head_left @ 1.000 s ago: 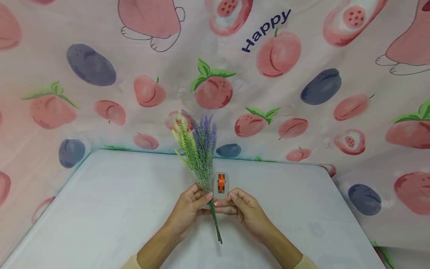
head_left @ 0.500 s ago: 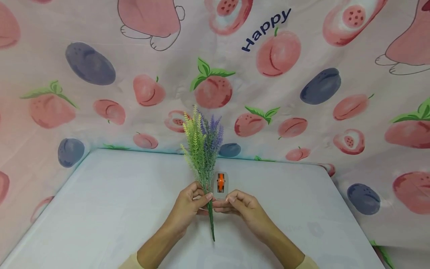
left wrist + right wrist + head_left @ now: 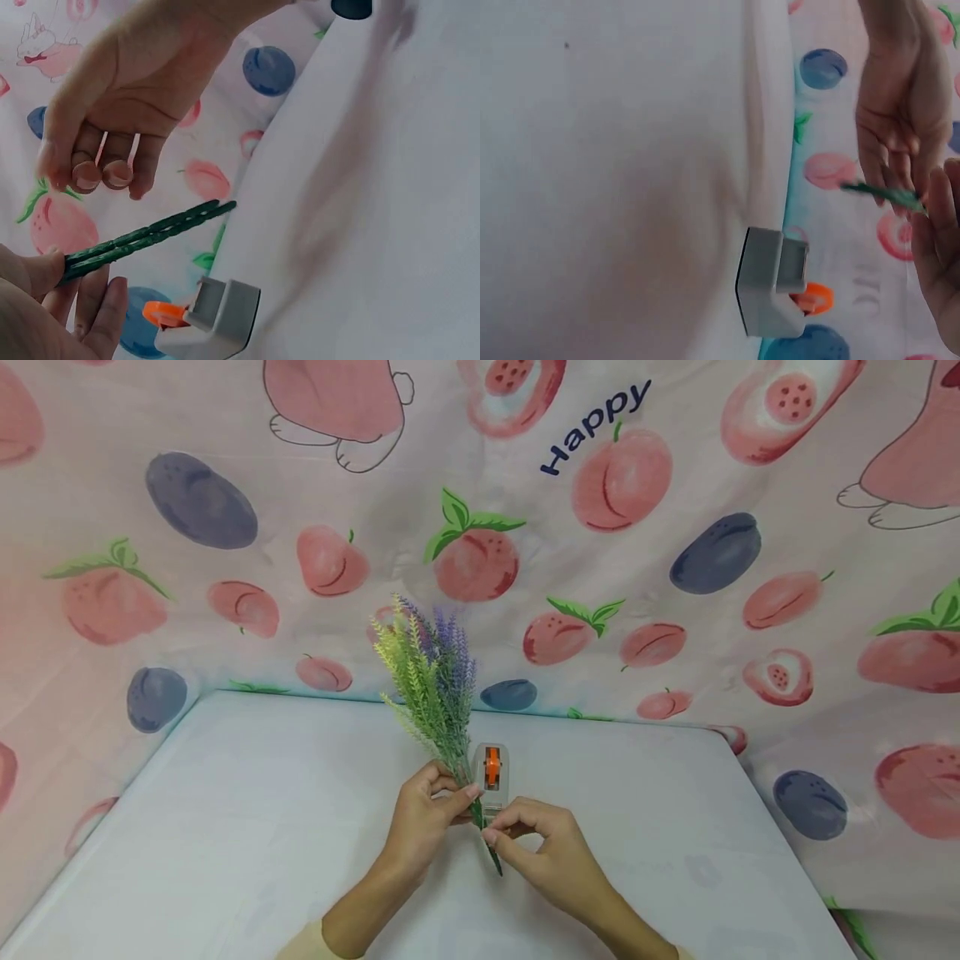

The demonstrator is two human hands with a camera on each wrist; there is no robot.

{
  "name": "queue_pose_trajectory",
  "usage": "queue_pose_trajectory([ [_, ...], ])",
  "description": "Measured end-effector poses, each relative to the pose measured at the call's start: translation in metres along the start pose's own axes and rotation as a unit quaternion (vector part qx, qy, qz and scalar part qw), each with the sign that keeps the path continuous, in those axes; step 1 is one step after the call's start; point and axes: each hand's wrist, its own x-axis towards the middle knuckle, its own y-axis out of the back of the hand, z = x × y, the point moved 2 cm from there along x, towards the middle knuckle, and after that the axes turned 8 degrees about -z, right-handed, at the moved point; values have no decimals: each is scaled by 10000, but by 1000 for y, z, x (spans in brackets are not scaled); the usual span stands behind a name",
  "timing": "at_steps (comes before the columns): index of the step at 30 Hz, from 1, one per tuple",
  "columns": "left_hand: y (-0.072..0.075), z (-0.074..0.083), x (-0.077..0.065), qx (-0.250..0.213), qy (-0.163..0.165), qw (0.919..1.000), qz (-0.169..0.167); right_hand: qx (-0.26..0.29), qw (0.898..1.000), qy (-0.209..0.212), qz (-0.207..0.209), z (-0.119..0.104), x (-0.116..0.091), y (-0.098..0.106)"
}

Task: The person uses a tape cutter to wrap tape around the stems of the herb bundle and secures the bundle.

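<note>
My left hand (image 3: pixel 427 810) pinches a bunch of lavender-like sprigs (image 3: pixel 435 693), yellow-green on the left and purple on the right, between thumb and fingers. Their dark green stems (image 3: pixel 150 232) stick out below the grip, tilted. My right hand (image 3: pixel 551 847) is beside the lower stems, thumb and forefinger brought together and overlapping them in the head view. In the left wrist view its curled fingers are apart from the stems; I cannot tell whether something thin is between them. Just beyond the hands stands a grey tape dispenser (image 3: pixel 491 768) with an orange wheel.
The white tabletop (image 3: pixel 247 827) spreads around both hands. Behind it hangs a pink cloth (image 3: pixel 405 560) printed with fruit and rabbits, meeting the table's far edge. A dark round object (image 3: pixel 351 7) shows at the top of the left wrist view.
The flower heads swing right, then back left, and the stem ends now point lower right. My right hand has moved down and in, its thumb and forefinger now at the stems.
</note>
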Motion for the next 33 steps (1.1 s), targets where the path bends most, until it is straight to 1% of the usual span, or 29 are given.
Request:
queue_pose_trajectory([
  [1, -1, 1, 0, -33, -17, 10000, 38, -414, 9984, 381, 81, -3, 0, -4],
  [2, -2, 1, 0, -65, -21, 9999, 81, -853, 9935, 739, 163, -5, 0, -8],
  [3, -3, 2, 0, -110, -27, 9999, 116, -1283, 9856, 1069, 250, -6, 0, -11],
  [5, -4, 4, 0, -172, -31, 9996, 203, -2074, 9647, 1559, 459, -9, 0, -18],
  [6, -5, 6, 0, -190, -24, 9995, 242, -2435, 9529, 1714, 576, -9, 0, -22],
  [8, -7, 8, -1, -232, 29, 9993, 284, -2969, 9330, 1888, 755, -8, 1, -27],
  [10, -8, 9, -2, -256, 80, 9992, 286, -3315, 9192, 1938, 868, -7, 1, -30],
  [13, -9, 11, -3, -332, 190, 9990, 211, -3745, 9012, 1978, 918, -4, 1, -34],
  [15, -8, 12, -4, -379, 243, 9989, 157, -4026, 8907, 1949, 814, -3, 0, -35],
  [17, -6, 13, -4, -388, 299, 9987, 109, -4281, 8805, 1937, 626, -4, -2, -36],
  [19, -4, 14, -3, -382, 326, 9987, 54, -4374, 8746, 2055, 396, -6, -3, -35],
  [20, -2, 15, -3, -366, 330, 9988, 23, -4272, 8775, 2158, 307, -7, -4, -33],
  [21, -1, 16, -2, -379, 330, 9987, -12, -4028, 8852, 2310, 289, -9, -4, -31],
  [22, 0, 17, -2, -408, 330, 9986, -62, -3652, 8963, 2490, 343, -11, -5, -27],
  [23, 1, 18, -1, -444, 325, 9984, -120, -3168, 9088, 2680, 448, -12, -4, -22],
  [24, 2, 19, 0, -463, 315, 9983, -181, -2687, 9209, 2756, 614, -13, -4, -15],
  [25, 3, 21, 0, -480, 305, 9981, -248, -2171, 9326, 2751, 868, -13, -4, -8],
  [26, 4, 22, 0, -480, 293, 9979, -314, -1576, 9467, 2583, 1104, -13, -3, 0],
  [27, 4, 24, 1, -489, 285, 9976, -387, -1018, 9604, 2237, 1312, -13, -2, 8],
  [28, 5, 26, 1, -465, 292, 9975, -452, -480, 9737, 1707, 1433, -11, 0, 15],
  [29, 5, 27, 1, -434, 293, 9972, -535, 53, 9845, 1024, 1425, -8, 3, 22],
  [30, 5, 29, 0, -420, 276, 9968, -613, 565, 9901, 221, 1263, -4, 6, 27],
  [31, 5, 30, 0, -415, 272, 9964, -689, 1094, 9876, -551, 981, 1, 9, 29],
  [32, 5, 31, 0, -423, 271, 9958, -760, 1523, 9790, -1235, 563, 7, 11, 30],
  [33, 5, 32, -1, -451, 256, 9952, -831, 1904, 9649, -1807, 105, 13, 12, 29],
])
